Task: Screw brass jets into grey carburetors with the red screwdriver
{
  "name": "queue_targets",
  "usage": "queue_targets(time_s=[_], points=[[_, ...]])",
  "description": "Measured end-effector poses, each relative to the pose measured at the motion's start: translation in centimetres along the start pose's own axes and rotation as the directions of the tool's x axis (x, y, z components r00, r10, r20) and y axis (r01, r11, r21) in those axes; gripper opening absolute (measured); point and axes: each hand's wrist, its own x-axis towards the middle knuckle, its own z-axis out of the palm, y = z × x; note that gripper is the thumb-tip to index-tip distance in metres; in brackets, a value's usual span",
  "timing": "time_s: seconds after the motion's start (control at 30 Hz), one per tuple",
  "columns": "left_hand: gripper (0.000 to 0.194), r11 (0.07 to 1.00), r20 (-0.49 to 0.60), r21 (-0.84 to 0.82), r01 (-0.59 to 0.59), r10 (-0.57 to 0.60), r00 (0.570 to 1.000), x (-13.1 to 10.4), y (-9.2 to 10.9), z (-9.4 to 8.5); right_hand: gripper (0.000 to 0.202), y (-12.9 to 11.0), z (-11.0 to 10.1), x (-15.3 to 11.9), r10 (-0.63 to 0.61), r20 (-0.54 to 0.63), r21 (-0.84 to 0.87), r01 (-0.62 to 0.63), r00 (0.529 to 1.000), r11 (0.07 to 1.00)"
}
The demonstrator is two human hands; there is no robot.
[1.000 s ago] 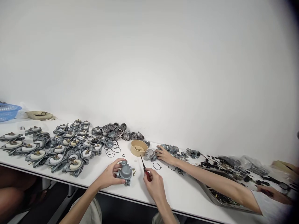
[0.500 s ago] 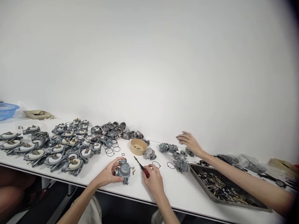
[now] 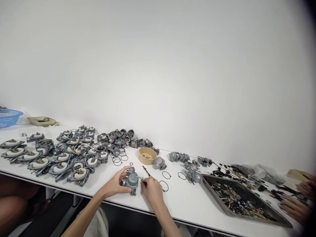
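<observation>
My left hand point(image 3: 117, 183) is closed around a grey metal carburetor point(image 3: 132, 179), keeping it upright on the table near the front edge. Just to its right, my right hand point(image 3: 152, 190) has its fingertips pinched together low over the tabletop, beside the carburetor's brass fitting point(image 3: 141, 178). What lies between those fingertips is too small to make out. A screwdriver point(image 3: 146, 170) shows only its dark shaft behind my right hand; its handle is hidden. Close to the right wrist lies a black rubber ring point(image 3: 163, 186).
Rows of opened carburetors with white floats point(image 3: 60, 168) fill the left side. A round tan tub point(image 3: 147, 156) holds small brass pieces. A metal tray point(image 3: 228, 210) of small parts stands at right, with another person's hand point(image 3: 293, 207) beyond it. Loose carburetors point(image 3: 194, 175) sit nearby.
My right hand has left the screwdriver's red handle and shifted left to the carburetor's side. The other person's arm has withdrawn from over the tray to the right edge.
</observation>
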Motion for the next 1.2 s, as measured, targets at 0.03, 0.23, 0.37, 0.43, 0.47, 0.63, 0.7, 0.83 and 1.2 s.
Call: queue_targets(time_s=[0.03,0.23,0.37,0.43,0.47,0.63,0.7,0.83,1.2], points=[[0.094,1.000,-0.004,-0.011,0.001,-0.001,1.000,0.0,0.0,0.0,0.022,0.1,-0.1,0.0,-0.002,-0.010,0.038,0.002,1.000,0.999],[0.096,0.995,0.009,-0.092,0.026,-0.026,1.000,0.0,0.0,0.1,0.025,0.8,-1.1,0.8,-0.071,-0.033,0.607,0.076,0.997,0.791],[0.094,0.986,0.055,-0.163,0.040,-0.031,0.998,-0.1,0.1,0.0,0.017,0.7,-2.0,1.4,-0.108,-0.006,0.810,0.069,0.994,0.583],[0.094,0.983,0.072,-0.179,0.037,-0.025,0.997,-0.2,0.2,-0.1,0.017,0.5,-2.5,1.6,-0.160,-0.010,0.829,0.098,0.987,0.550],[0.094,0.983,0.077,-0.182,0.037,-0.023,0.997,-0.2,0.2,-0.1,0.017,0.4,-2.7,1.7,-0.185,-0.015,0.828,0.116,0.983,0.548],[0.093,0.982,0.085,-0.184,0.040,-0.024,0.996,-0.3,0.5,-0.1,0.018,0.1,-3.8,2.2,-0.260,-0.033,0.790,0.185,0.965,0.585],[0.093,0.982,0.084,-0.183,0.037,-0.022,0.996,-0.3,0.6,0.0,0.020,0.2,-4.1,2.4,-0.304,-0.043,0.765,0.227,0.952,0.603],[0.094,0.984,0.079,-0.177,0.035,-0.021,0.997,-0.3,0.6,0.0,0.028,0.3,-5.0,2.9,-0.401,-0.058,0.697,0.324,0.914,0.640],[0.096,0.983,0.072,-0.181,0.027,-0.014,0.997,-0.2,0.5,0.0,0.014,0.4,-2.7,4.0,-0.279,0.030,0.845,0.125,0.960,0.520]])
